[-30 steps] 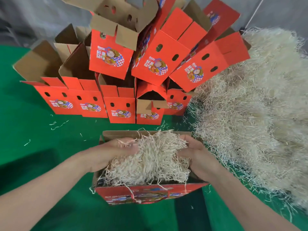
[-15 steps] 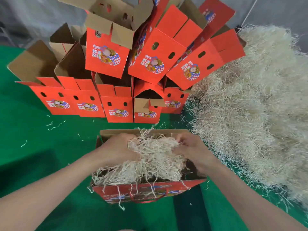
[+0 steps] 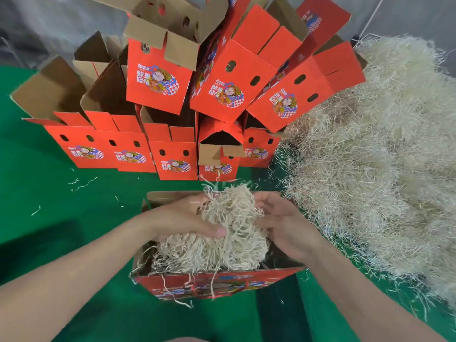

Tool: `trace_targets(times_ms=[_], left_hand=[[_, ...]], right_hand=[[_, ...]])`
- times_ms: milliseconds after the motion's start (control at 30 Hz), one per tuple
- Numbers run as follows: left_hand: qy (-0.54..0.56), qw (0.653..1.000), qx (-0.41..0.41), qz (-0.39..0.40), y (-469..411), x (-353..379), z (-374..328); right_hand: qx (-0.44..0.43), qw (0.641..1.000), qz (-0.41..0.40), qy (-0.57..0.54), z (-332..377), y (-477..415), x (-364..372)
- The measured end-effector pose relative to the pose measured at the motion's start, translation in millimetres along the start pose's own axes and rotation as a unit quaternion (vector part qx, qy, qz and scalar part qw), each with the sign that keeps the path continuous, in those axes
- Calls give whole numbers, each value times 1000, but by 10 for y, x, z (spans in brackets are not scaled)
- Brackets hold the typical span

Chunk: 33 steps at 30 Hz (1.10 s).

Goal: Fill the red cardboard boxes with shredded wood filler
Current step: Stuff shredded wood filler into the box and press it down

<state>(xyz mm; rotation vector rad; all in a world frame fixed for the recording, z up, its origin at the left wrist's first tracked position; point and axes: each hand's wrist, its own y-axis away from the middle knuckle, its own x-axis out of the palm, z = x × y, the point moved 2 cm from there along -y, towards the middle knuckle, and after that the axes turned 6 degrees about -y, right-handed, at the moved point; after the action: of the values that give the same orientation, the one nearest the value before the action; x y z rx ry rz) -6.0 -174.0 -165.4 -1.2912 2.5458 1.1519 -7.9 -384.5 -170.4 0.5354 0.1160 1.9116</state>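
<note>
An open red cardboard box (image 3: 217, 283) sits on the green cloth-covered worktop (image 3: 61, 218) near its front edge, its printed red front wall facing the camera and its brown far flap standing up behind. Inside it lies a clump of shredded wood filler (image 3: 222, 245), pale and tangled, heaped above the rim, with several strands hanging over the front wall. The box's right inner part shows dark, only thinly covered.

The left hand (image 3: 187, 218) reaches in from the left, its fingers curled into the top of the clump and its thumb pressed on the strands, gripping filler. The right hand (image 3: 281, 218) comes in from the right, palm turned toward the clump and fingers loosely spread against its side, cupping rather than clenching.

Toward the back edge of the worktop stands a row of empty red boxes (image 3: 172, 156) with flaps up and brown insides showing; what lies at their bottoms cannot be seen. More red boxes (image 3: 158, 77) are stacked tilted on top of that row, open ends pointing away.

Along the right edge spreads a large pile of loose wood filler (image 3: 370, 156), touching the rightmost boxes in the row. A few stray strands (image 3: 82, 182) lie on the cloth to the left.
</note>
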Motion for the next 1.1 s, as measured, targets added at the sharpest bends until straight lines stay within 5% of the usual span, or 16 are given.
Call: trace_targets(times_ms=[100, 267, 400, 533, 733, 833, 967, 1100], left_hand=[[-47, 998, -27, -41, -175, 169, -46], [64, 988, -35, -137, -248, 37, 69], [-214, 958, -12, -193, -155, 15, 160], [-264, 936, -22, -231, -72, -143, 336], [-45, 990, 37, -132, -118, -64, 199], [-86, 995, 34, -22, -175, 70, 62], [-106, 991, -32, -69, -269, 161, 49], [-149, 982, -49, -102, -180, 8, 173]], right_hand=[[4, 1000, 4, -30, -8, -45, 99], [83, 975, -3, 204, -74, 1, 78], [104, 962, -70, 243, 10, 99, -91], [93, 964, -159, 192, 160, 212, -404], [85, 990, -46, 107, 131, 102, -162], [78, 994, -28, 75, -3, -18, -3], [68, 987, 96, 107, -103, -68, 144], [83, 966, -7, 245, -29, -27, -86]])
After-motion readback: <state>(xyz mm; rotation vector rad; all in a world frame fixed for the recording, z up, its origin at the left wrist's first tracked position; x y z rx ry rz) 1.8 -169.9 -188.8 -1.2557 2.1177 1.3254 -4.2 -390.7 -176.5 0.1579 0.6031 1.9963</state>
